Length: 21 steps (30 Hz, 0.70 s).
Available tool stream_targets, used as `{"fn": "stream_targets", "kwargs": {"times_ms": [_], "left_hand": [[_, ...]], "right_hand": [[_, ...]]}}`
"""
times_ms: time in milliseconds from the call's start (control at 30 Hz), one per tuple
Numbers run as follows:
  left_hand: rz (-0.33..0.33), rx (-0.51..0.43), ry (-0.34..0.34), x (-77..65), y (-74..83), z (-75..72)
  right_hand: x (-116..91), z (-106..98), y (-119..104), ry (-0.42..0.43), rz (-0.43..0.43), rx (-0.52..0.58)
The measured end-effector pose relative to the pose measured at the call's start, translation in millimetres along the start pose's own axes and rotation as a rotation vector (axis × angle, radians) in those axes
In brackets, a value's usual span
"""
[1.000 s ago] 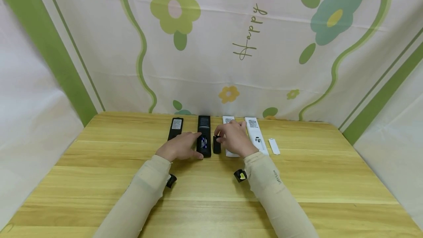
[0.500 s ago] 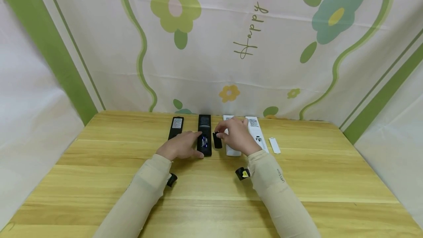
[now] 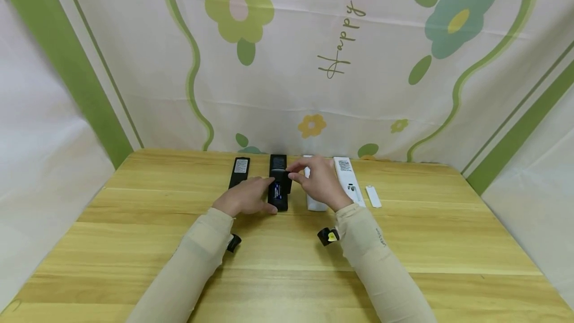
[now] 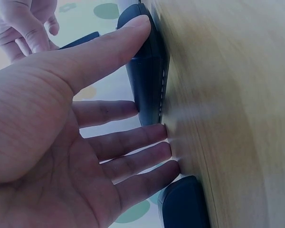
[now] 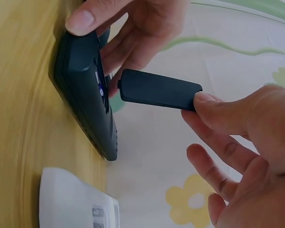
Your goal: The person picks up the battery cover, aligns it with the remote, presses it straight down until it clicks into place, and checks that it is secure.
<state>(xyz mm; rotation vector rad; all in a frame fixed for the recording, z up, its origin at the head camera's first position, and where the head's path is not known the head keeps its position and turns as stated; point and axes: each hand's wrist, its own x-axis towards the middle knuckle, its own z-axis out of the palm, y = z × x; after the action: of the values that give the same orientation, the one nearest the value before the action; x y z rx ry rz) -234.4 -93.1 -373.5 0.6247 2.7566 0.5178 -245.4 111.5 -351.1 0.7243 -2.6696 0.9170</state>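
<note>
black remote (image 5: pixel 80 97) holds blue batteries (image 3: pixel 277 191) (right hand (image 3: pixel 320 181) pinches a cover (image 5: pixel 156 89))

On the surface (image 3: pixel 287 273), before the cloth (image 3: pixel 278 83), the battery remote (image 3: pixel 278 203), with batteries (image 3: pixel 277 191) in its compartment. Left of the battery remote, touching its near end and side, the left hand (image 3: pixel 246 196); farther left, partly behind that hand, the outer remote (image 3: pixel 237 178). Over the battery remote's right edge, raised and tilted, the battery cover (image 5: pixel 156 89), its end in the right hand (image 3: pixel 319 179). Next right of the battery remote, partly beneath that hand, the neighbouring remote (image 3: pixel 316 203); farther right, the end remote (image 3: pixel 346 178); farthest right, just beside that, the loose cover (image 3: pixel 373 196).
</note>
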Motion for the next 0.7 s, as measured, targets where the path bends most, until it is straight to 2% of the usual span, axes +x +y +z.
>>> {"fn": "stream_targets", "kwargs": {"times_ms": [300, 700], "left_hand": [[0.010, 0.003, 0.005, 0.0, 0.0, -0.8], [0.001, -0.003, -0.002, 0.9, 0.5, -0.3]], "right_hand": [[1.1, 9.5, -4.5, -0.023, -0.011, 0.075], [-0.8, 14.2, -3.2, -0.044, -0.003, 0.075]]}}
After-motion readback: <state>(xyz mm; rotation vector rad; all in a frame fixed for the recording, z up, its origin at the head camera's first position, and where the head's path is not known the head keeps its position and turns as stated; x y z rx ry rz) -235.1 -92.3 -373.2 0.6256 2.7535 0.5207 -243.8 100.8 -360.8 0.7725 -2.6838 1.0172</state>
